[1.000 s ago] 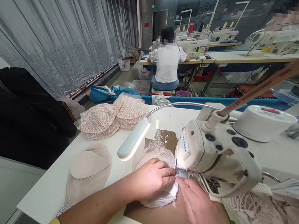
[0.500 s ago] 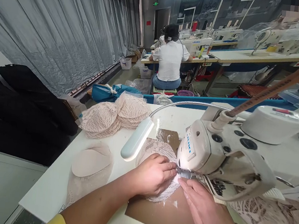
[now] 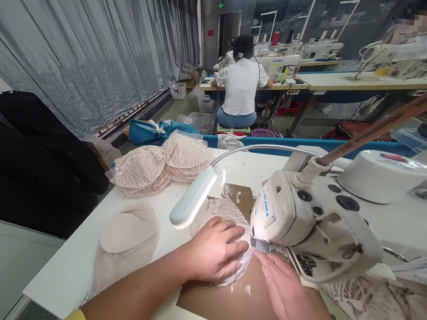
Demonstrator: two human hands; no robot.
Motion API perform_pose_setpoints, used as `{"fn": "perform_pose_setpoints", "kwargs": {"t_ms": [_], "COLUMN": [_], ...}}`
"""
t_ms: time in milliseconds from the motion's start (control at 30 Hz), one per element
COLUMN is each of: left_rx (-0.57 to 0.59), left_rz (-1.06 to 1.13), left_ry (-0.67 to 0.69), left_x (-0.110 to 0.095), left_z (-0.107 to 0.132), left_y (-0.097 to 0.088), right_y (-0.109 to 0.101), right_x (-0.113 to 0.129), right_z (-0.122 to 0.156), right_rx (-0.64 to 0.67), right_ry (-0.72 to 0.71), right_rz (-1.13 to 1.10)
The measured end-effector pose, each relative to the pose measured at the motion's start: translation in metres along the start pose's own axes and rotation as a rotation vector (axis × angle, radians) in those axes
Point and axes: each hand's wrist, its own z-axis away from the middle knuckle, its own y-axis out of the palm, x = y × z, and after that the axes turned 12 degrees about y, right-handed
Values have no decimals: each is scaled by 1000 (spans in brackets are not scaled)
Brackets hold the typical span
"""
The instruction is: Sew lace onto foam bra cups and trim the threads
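Observation:
A pale pink lace bra cup (image 3: 227, 209) lies under the head of a white sewing machine (image 3: 279, 206). My left hand (image 3: 216, 251) rests palm down on the lace, its fingers spread towards the needle area. Stretched out nearly flat, my right hand (image 3: 285, 291) has its fingertips at the cup's right edge, just below the presser foot. The needle itself is hidden by the machine head and my fingers. Beneath the cup is a brown sheet (image 3: 227, 308) on the white table (image 3: 176, 212).
A lit lamp (image 3: 193, 199) on a bendy neck hangs over the cup. Stacked lace cups (image 3: 140, 172) stand at the back left, nearer me a beige cup piece (image 3: 128, 235). Lace fabric (image 3: 373, 312) lies at right. A co-worker (image 3: 240, 88) sits ahead.
My left hand's fingers have spread apart and drawn slightly back from the needle. The cup has shifted a little under the hand. My right hand stays by the presser foot.

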Motion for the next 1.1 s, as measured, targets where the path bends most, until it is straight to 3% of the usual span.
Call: {"fn": "perform_pose_setpoints", "kwargs": {"t_ms": [233,400,667,933,1100], "left_rx": [23,44,12,16,-3], "left_rz": [53,47,41,-15,0], "left_ry": [102,155,82,36,-12], "left_x": [-4,-2,-5,-8,-9], "left_z": [2,4,2,-4,-6], "left_y": [-4,1,4,2,4], "right_y": [-10,-3,13,-5,-4], "right_x": [3,6,2,15,16], "right_z": [-3,4,16,-2,0], "right_rx": [73,91,56,-63,-78], "right_ry": [-79,-138,-69,-132,-129], "right_rz": [78,106,161,231,264]}}
